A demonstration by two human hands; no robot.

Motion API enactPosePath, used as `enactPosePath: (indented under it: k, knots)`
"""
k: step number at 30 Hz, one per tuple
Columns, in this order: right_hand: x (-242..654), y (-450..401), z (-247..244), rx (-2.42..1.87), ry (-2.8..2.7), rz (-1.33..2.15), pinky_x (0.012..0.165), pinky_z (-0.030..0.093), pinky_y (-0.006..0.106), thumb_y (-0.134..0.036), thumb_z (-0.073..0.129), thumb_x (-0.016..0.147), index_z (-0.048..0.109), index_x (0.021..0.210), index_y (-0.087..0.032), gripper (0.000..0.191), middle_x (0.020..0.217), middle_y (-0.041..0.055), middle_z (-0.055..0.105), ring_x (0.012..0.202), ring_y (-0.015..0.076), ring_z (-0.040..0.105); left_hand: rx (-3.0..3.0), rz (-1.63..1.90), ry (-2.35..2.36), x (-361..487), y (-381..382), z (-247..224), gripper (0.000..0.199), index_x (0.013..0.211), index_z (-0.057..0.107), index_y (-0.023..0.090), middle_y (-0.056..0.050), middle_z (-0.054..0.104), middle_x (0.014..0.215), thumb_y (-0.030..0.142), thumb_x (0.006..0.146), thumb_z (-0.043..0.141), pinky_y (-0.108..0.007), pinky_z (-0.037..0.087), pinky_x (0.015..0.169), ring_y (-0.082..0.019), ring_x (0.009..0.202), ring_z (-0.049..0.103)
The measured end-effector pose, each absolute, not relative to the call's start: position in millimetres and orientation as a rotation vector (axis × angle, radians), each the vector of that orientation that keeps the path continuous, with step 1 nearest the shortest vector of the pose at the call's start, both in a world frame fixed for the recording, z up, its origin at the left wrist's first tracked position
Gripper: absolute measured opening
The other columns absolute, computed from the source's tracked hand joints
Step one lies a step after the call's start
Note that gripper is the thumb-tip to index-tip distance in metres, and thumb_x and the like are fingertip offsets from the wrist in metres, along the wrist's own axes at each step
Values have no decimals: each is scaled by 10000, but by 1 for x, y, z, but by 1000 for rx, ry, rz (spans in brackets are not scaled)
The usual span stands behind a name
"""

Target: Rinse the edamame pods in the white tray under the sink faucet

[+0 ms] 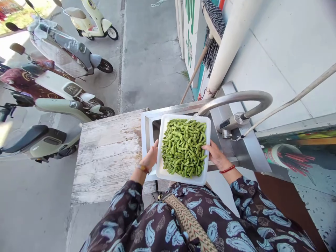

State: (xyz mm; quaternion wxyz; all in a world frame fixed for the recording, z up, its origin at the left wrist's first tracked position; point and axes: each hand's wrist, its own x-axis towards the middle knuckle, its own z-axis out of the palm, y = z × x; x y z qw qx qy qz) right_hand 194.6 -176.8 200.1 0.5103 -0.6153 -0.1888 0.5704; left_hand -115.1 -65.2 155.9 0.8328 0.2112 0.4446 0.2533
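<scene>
Patterned garment point(228, 217) nearest, below white tray point(162, 170) of green pods point(183, 148).
Left hand point(151, 156) and right hand point(216, 154) grip opposite tray sides, over metal sink point(144, 140).

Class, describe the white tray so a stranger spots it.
Beside the weathered wooden table is a metal sink. Over it, the left hand and right hand hold the tray. Unlike the metal sink, it is white and heaped with green pods.

Single head view: from wearer's head, forward and steeply down. Left hand point(150, 158) and right hand point(217, 155) close, mid-frame; torso point(194, 213) at near edge; bench point(110, 154) left; scooters point(56, 141) farther left.
</scene>
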Motion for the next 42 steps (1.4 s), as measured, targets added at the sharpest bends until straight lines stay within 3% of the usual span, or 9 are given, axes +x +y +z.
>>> enactPosePath:
  k: [4,7,16,27,35,42]
  knots:
    - [199,-137,193,-1515,-469,1482,676,559,288,-280,703,667,695,967,-231,305,850,-1,740,813,211,690,437,426,928,-84,-42,160,716,1254,643,222,-152,714,1190,489,628,866,-518,495,1027,-373,1205,627]
    - [208,-105,182,-1578,-361,1513,611,556,300,-333,702,687,702,917,-198,267,714,1,723,700,215,691,438,501,943,-77,-53,166,720,1288,620,217,-134,725,1175,404,642,877,-485,510,1026,-364,1175,648]
    - [211,-44,186,-1537,-593,1742,824,580,369,-422,727,770,737,1047,-183,366,906,47,781,868,256,721,438,549,995,-91,-69,174,831,1400,529,184,-141,695,1247,256,645,870,-500,479,1071,-359,1211,621]
    - [231,-141,187,-1700,-444,1583,941,543,406,-489,733,766,755,1038,-206,393,1042,54,773,1022,288,699,467,347,771,-72,-82,157,876,1487,436,218,-160,657,1314,223,705,830,-545,444,1079,-376,1245,595]
    - [197,-95,185,-1547,-617,1744,866,569,397,-483,710,800,728,1150,-200,450,980,54,774,929,266,714,442,447,925,-116,-104,159,823,1405,529,212,-121,715,1207,186,627,794,-475,470,1060,-347,1190,629]
    - [214,-91,184,-1560,-660,1742,836,581,393,-522,692,823,703,1211,-231,485,1077,57,763,940,284,717,481,458,977,-104,-91,167,798,1359,564,191,-118,719,1178,111,579,708,-462,514,985,-350,1155,632]
